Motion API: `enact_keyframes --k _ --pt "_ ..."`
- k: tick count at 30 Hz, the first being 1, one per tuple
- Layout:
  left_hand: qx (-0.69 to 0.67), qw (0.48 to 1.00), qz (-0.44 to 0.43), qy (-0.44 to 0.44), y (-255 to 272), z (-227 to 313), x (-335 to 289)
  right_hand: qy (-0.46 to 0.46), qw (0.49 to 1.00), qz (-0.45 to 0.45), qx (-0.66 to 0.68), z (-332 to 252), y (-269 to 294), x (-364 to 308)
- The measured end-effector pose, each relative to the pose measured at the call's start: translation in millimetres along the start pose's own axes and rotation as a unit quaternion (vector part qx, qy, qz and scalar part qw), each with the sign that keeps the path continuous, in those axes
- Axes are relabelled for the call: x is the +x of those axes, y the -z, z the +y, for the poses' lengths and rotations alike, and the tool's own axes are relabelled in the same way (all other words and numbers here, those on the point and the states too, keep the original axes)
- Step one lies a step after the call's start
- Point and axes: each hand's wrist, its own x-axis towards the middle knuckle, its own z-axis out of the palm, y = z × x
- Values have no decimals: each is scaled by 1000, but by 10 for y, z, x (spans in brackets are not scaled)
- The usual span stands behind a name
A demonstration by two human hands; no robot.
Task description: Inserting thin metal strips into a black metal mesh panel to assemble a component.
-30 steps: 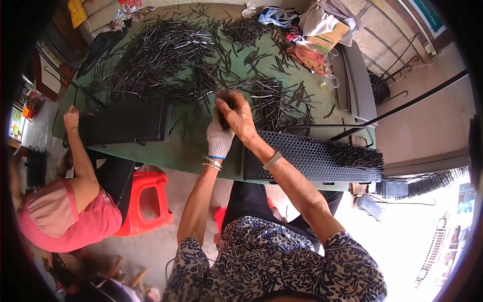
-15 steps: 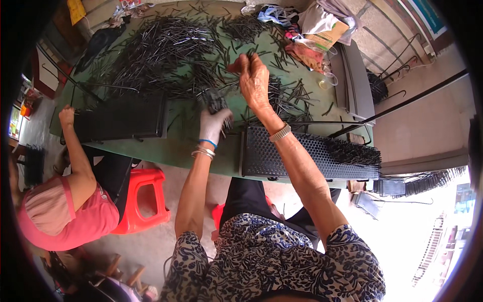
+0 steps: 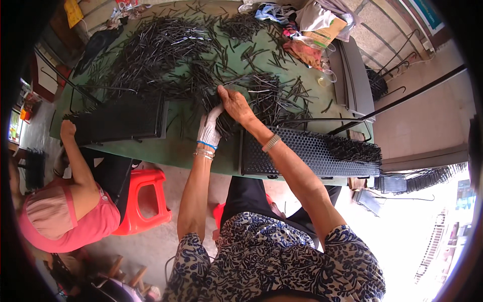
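The white-gloved left hand [image 3: 209, 129] clasps 1 partly hidden bundle of thin black strips [image 3: 228, 128]; whether the bare right hand [image 3: 237, 106] pinches any, I cannot tell.

Pale lettering runs along a teal signboard [image 3: 427, 13] at the upper right; faint greenish print marks a cardboard carton [image 3: 325, 33] among the cloths [image 3: 314, 18], too small to make out.

Observed black on loose sticks [image 3: 173, 43]; dark grey with dotted honeycomb pattern on board [image 3: 297, 146]; green on table [image 3: 201, 156]. Recorded white on glove [image 3: 207, 133], with blue edging [image 3: 207, 145]; red on stool [image 3: 164, 214]. Noted dark blue scrollwork over pale ground on shirt [image 3: 287, 251]; pink on co-worker's top [image 3: 95, 229].
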Motion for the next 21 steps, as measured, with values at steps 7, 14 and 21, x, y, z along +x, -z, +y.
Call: enact_keyframes --k 7,14,21 --pt "-97 994 -19 47 198 -53 251 -26 994 92 57 -322 -247 -100" --pt "-95 994 5 62 196 -191 248 -54 998 8 15 -82 -106 -140" --pt "-65 995 -38 -71 399 -479 482 172 973 -61 -139 -431 162 -354"
